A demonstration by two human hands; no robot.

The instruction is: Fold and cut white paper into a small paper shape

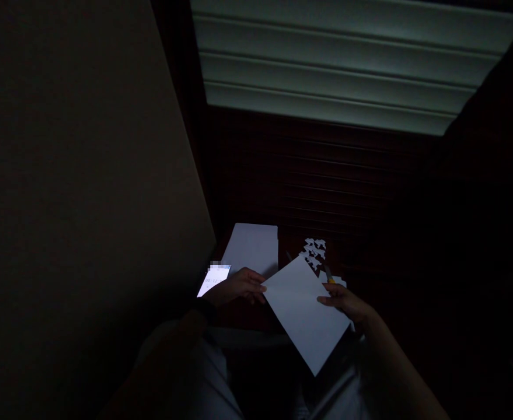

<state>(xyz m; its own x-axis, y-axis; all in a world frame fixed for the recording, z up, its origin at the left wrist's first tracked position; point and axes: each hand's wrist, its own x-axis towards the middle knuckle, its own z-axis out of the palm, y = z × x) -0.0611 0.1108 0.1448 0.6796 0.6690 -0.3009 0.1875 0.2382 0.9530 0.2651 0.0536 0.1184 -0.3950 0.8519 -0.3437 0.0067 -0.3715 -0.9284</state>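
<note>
A white sheet of paper [306, 309] is held tilted between my two hands above my lap. My left hand [247, 284] pinches its left corner between thumb and fingers. On the opposite edge, my right hand [341, 298] grips the sheet with the thumb on top. Just beyond the right fingers lies a cutter with a yellow part [330, 279], partly covered. Several small folded white paper pieces [314, 251] sit in a cluster past the sheet's far corner. More white paper shows under my right hand, mostly hidden.
A stack of white paper [254, 245] lies at the back left of the dark table. A lit phone [215, 279] showing a timer rests beside my left wrist. A wall [85, 146] rises on the left, and a slatted panel [326, 64] stands behind. The scene is very dark.
</note>
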